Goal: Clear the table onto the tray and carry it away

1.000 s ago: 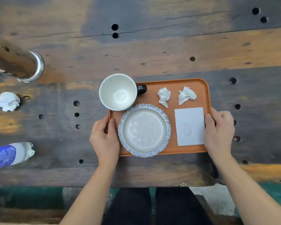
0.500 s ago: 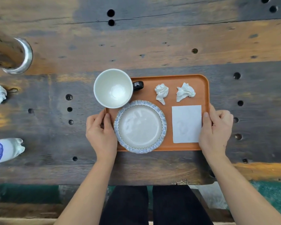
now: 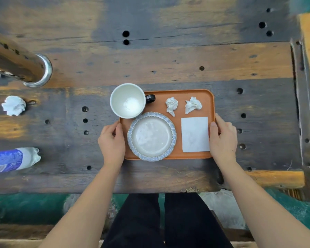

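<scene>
An orange tray (image 3: 210, 102) lies on the dark wooden table (image 3: 168, 65). It carries a white cup with a black handle (image 3: 127, 100), a blue-rimmed plate (image 3: 152, 136), two crumpled tissues (image 3: 171, 105) (image 3: 193, 104) and a flat white napkin (image 3: 195, 134). My left hand (image 3: 112, 143) grips the tray's left edge. On the right edge, my right hand (image 3: 223, 138) holds the tray with the thumb over the rim.
Another crumpled tissue (image 3: 13, 105) and a lying plastic bottle with a blue label (image 3: 11, 160) stay on the table at the left. A shiny metal cylinder (image 3: 18, 63) stands at the far left. The table's front edge is just below the tray.
Both hands keep their hold on the tray's sides. The view has shifted, so the tray and hands look smaller and the table's right end shows.
</scene>
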A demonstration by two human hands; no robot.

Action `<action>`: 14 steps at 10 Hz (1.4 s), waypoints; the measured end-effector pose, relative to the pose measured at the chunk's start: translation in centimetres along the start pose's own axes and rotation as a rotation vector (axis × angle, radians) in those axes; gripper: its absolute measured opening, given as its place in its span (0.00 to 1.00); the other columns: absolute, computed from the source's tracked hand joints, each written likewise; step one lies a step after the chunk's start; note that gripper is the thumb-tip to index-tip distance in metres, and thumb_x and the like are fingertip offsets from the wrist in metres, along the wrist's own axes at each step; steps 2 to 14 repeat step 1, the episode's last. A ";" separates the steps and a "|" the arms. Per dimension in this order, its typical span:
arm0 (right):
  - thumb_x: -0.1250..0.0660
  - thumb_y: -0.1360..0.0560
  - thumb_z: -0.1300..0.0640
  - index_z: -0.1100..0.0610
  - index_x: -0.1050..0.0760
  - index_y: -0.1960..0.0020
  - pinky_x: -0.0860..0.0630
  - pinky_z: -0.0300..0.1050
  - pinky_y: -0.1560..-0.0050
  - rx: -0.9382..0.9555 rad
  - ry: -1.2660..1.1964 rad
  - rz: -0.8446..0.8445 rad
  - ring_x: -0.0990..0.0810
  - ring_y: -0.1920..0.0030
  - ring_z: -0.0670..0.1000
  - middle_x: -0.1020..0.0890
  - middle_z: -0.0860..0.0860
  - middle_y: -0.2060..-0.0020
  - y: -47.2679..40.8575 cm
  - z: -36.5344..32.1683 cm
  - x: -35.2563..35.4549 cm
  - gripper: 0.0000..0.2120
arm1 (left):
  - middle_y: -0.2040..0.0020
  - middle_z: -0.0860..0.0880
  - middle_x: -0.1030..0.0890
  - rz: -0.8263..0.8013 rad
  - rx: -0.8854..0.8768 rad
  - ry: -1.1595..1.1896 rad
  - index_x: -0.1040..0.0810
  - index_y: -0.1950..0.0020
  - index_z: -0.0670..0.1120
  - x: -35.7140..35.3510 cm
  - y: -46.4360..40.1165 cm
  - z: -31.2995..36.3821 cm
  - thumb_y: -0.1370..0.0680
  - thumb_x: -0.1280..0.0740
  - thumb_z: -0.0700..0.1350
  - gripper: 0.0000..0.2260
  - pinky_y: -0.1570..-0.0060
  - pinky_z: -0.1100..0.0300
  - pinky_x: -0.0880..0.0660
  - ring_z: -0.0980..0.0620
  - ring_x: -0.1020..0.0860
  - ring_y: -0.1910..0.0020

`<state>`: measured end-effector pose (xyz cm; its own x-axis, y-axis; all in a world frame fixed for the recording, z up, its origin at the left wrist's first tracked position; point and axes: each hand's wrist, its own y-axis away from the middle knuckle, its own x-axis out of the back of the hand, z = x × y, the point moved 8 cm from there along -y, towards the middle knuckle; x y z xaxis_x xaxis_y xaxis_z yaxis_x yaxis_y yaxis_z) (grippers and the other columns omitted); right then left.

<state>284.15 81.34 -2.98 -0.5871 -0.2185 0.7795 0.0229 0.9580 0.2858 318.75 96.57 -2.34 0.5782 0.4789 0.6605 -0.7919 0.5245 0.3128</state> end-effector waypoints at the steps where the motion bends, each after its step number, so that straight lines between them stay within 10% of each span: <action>1: 0.48 0.17 0.46 0.50 0.37 0.22 0.36 0.53 0.31 -0.169 -0.081 -0.138 0.31 0.29 0.56 0.27 0.55 0.29 -0.1 -0.1 1.0 0.24 | 0.62 0.48 0.23 -0.199 0.196 0.043 0.25 0.60 0.48 0.6 -1.0 -0.4 0.19 0.40 0.54 0.14 0.49 0.44 0.23 0.51 0.25 0.61; 14: 0.48 0.17 0.46 0.50 0.37 0.22 0.36 0.53 0.31 -0.169 -0.081 -0.138 0.31 0.29 0.56 0.27 0.55 0.29 -0.1 -0.1 1.0 0.24 | 0.62 0.48 0.23 -0.199 0.196 0.043 0.25 0.60 0.48 0.6 -1.0 -0.4 0.19 0.40 0.54 0.14 0.49 0.44 0.23 0.51 0.25 0.61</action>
